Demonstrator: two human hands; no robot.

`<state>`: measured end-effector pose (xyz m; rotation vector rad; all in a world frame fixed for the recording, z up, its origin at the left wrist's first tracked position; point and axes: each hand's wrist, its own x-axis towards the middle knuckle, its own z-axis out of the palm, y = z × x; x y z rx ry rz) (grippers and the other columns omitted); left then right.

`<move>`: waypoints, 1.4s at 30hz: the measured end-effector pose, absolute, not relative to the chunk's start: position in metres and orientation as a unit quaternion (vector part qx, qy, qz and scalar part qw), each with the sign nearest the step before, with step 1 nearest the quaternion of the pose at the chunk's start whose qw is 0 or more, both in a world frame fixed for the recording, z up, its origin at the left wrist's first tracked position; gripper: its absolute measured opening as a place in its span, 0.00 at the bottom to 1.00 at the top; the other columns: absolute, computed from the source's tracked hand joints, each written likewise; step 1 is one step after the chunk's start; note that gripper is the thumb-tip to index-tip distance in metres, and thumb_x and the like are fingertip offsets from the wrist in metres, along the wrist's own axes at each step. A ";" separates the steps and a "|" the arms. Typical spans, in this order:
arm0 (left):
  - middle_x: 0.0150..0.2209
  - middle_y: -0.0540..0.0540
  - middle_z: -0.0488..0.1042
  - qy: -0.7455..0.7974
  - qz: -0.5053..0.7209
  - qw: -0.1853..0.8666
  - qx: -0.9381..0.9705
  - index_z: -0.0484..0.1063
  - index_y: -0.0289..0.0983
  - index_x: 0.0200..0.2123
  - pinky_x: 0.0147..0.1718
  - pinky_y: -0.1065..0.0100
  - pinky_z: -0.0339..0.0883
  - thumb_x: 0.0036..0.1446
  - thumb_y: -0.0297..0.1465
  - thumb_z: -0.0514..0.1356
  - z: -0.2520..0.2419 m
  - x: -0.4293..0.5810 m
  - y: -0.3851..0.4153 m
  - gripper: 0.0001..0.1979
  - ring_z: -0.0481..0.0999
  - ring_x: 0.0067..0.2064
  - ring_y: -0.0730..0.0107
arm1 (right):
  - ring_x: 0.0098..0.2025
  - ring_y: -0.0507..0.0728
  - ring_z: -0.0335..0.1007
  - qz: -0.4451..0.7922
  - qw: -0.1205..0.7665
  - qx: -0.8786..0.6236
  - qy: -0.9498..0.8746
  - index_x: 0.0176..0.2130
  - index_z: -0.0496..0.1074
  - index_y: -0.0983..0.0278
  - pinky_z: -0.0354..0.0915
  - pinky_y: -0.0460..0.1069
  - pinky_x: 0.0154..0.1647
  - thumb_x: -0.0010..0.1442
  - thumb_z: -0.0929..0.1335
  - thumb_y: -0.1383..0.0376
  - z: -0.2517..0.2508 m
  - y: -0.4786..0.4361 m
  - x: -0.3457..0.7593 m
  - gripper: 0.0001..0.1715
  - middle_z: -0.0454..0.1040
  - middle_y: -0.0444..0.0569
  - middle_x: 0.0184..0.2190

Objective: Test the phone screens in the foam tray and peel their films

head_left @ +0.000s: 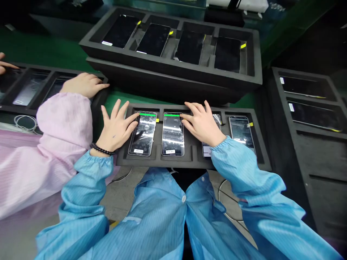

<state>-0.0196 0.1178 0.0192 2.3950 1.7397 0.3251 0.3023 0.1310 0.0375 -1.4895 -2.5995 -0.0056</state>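
In front of me lies a black foam tray [173, 163] with smartphones in its compartments. My left hand [115, 130], fingers spread, reaches to the upper left corner of the leftmost smartphone [143, 135], whose screen has a green bar along the top. The second smartphone [172, 137] shows the same green bar. At its upper right corner is a fingertip of my right hand [202, 124], also spread. A third smartphone [206, 151] is partly hidden beneath that hand. At the right end, another smartphone [241, 130] displays lines of text. Neither hand grips anything.
Behind stands a stack of foam trays [173, 77] with several dark phones bearing yellow tabs. Another foam tray [300, 144] at the right holds two phones. On the left, a co-worker's pink sleeve [65, 122] and hand are close beside my left arm, over another tray of phones.
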 end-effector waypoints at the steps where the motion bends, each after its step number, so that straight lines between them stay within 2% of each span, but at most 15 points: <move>1: 0.76 0.44 0.49 0.583 0.109 0.082 0.801 0.71 0.45 0.62 0.70 0.27 0.23 0.72 0.49 0.40 0.019 -0.020 0.118 0.29 0.39 0.78 0.44 | 0.68 0.68 0.61 -0.003 0.073 -0.497 -0.865 0.54 0.80 0.61 0.49 0.77 0.71 0.75 0.58 0.59 0.037 0.131 0.303 0.24 0.65 0.59 0.69; 9: 0.75 0.36 0.49 0.596 0.082 0.071 0.796 0.70 0.40 0.64 0.68 0.25 0.25 0.72 0.47 0.36 0.015 -0.018 0.123 0.33 0.38 0.78 0.41 | 0.68 0.68 0.62 -0.003 0.070 -0.506 -0.860 0.55 0.79 0.61 0.50 0.76 0.72 0.74 0.60 0.59 0.034 0.129 0.305 0.23 0.66 0.58 0.68; 14: 0.75 0.37 0.50 0.598 0.084 0.086 0.792 0.70 0.41 0.64 0.69 0.25 0.26 0.71 0.48 0.37 0.017 -0.017 0.123 0.33 0.40 0.77 0.40 | 0.68 0.68 0.61 0.004 0.078 -0.506 -0.859 0.55 0.79 0.62 0.50 0.76 0.71 0.75 0.59 0.60 0.034 0.129 0.305 0.24 0.66 0.59 0.68; 19: 0.76 0.41 0.50 0.587 0.087 0.095 0.799 0.70 0.42 0.63 0.71 0.28 0.23 0.72 0.49 0.39 0.021 -0.018 0.115 0.31 0.40 0.77 0.41 | 0.67 0.67 0.63 0.004 0.085 -0.491 -0.867 0.53 0.80 0.63 0.51 0.75 0.71 0.75 0.59 0.60 0.035 0.121 0.304 0.24 0.67 0.59 0.67; 23: 0.75 0.43 0.51 0.580 0.091 0.084 0.805 0.71 0.42 0.62 0.71 0.27 0.25 0.72 0.48 0.40 0.021 -0.018 0.103 0.29 0.42 0.77 0.40 | 0.66 0.67 0.64 0.007 0.085 -0.481 -0.872 0.53 0.80 0.63 0.52 0.75 0.71 0.74 0.59 0.61 0.036 0.110 0.304 0.23 0.68 0.59 0.67; 26: 0.75 0.40 0.52 0.578 0.085 0.076 0.808 0.71 0.41 0.62 0.70 0.24 0.28 0.72 0.48 0.40 0.021 -0.019 0.093 0.30 0.42 0.77 0.38 | 0.66 0.67 0.64 0.010 0.081 -0.479 -0.874 0.53 0.80 0.64 0.53 0.74 0.71 0.74 0.59 0.61 0.036 0.102 0.304 0.23 0.68 0.59 0.67; 30: 0.74 0.38 0.53 0.572 0.083 0.064 0.814 0.71 0.43 0.61 0.70 0.25 0.28 0.72 0.47 0.41 0.021 -0.022 0.079 0.28 0.42 0.77 0.41 | 0.65 0.67 0.65 0.007 0.083 -0.472 -0.878 0.52 0.81 0.64 0.54 0.74 0.71 0.75 0.60 0.60 0.037 0.092 0.304 0.23 0.69 0.58 0.66; 35: 0.74 0.34 0.54 0.565 0.069 0.049 0.821 0.71 0.40 0.61 0.69 0.24 0.30 0.73 0.46 0.41 0.022 -0.025 0.061 0.28 0.43 0.77 0.39 | 0.65 0.67 0.64 0.007 0.086 -0.457 -0.885 0.52 0.80 0.65 0.55 0.74 0.70 0.75 0.59 0.61 0.038 0.078 0.303 0.23 0.69 0.60 0.66; 42: 0.74 0.41 0.54 0.558 0.082 0.058 0.824 0.70 0.46 0.63 0.71 0.27 0.28 0.72 0.44 0.45 0.022 -0.031 0.035 0.25 0.43 0.77 0.42 | 0.64 0.67 0.67 0.013 0.087 -0.443 -0.892 0.51 0.80 0.65 0.57 0.74 0.69 0.75 0.59 0.61 0.042 0.053 0.302 0.23 0.70 0.60 0.65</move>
